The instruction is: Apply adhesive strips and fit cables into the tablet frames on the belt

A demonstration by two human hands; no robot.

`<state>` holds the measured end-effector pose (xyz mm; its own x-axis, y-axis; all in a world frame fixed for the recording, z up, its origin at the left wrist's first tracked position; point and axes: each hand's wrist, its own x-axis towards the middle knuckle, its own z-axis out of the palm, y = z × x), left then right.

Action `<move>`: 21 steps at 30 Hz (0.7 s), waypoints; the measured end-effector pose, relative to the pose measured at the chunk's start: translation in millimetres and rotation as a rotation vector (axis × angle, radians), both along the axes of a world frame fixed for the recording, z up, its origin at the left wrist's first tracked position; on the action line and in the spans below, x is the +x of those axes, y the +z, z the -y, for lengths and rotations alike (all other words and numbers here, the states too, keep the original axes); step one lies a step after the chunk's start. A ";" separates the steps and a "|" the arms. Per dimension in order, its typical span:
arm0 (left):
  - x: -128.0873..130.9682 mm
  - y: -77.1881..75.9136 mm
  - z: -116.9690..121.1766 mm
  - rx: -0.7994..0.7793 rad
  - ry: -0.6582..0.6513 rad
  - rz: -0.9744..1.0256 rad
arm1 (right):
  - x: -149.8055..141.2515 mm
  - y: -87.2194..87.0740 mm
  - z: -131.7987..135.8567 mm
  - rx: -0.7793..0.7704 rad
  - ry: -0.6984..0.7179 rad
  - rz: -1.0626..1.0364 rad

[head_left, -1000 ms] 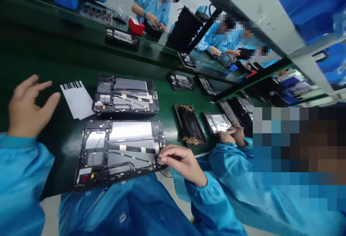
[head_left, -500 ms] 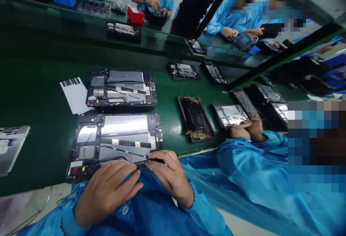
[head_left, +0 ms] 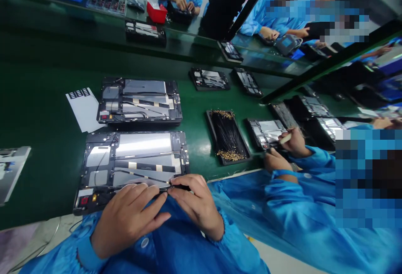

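Note:
Right in front of me lies an opened tablet (head_left: 143,142), its silvery panels, black strips and thin cables exposed. My left hand (head_left: 128,215) rests over its near edge with fingers stretched out and covers part of that edge. At the near right part of the tablet, my right hand (head_left: 199,203) has thumb and forefinger pinched together. What they pinch is too small to make out, though a thin dark cable runs along there. The fingertips of both hands are close together. Just behind is a second opened tablet (head_left: 140,98) in a black frame.
A tray of black cables with gold ends (head_left: 228,138) stands to the right. White label sheets (head_left: 83,113) lie at the left. Beside me a co-worker's hands (head_left: 284,152) work on another tablet (head_left: 266,131). A glass shelf (head_left: 185,39) runs across the back.
My left hand has shifted slightly right along the tablet's near edge, while my right hand stays almost in place. The co-worker's hands at right have moved apart.

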<state>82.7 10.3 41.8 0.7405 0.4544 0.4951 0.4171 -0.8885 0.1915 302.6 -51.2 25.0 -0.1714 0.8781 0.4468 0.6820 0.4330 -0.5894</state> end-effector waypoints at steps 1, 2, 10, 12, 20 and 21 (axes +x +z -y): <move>0.4 0.5 -0.3 0.002 0.002 -0.009 | 1.2 -1.5 0.6 0.002 0.009 -0.015; 0.7 0.7 -0.5 0.005 0.004 -0.015 | 2.7 -3.2 1.4 0.006 0.018 -0.037; 1.6 1.0 -1.6 0.028 -0.005 -0.021 | 8.4 -14.2 7.8 0.132 0.054 -0.037; 1.1 1.1 -1.9 0.029 0.002 -0.022 | 7.5 -16.2 7.9 0.163 0.051 -0.005; 4.2 -1.4 -3.4 0.041 -0.001 -0.039 | 5.2 -14.6 5.0 0.194 0.076 0.144; 4.9 -1.6 -2.2 0.037 0.002 -0.038 | 5.0 -12.1 4.3 0.201 0.087 0.174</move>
<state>87.6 12.5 40.3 0.7584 0.4372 0.4834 0.4248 -0.8941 0.1422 307.5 -55.5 12.9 -0.3312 0.7534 0.5680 0.7207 0.5905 -0.3631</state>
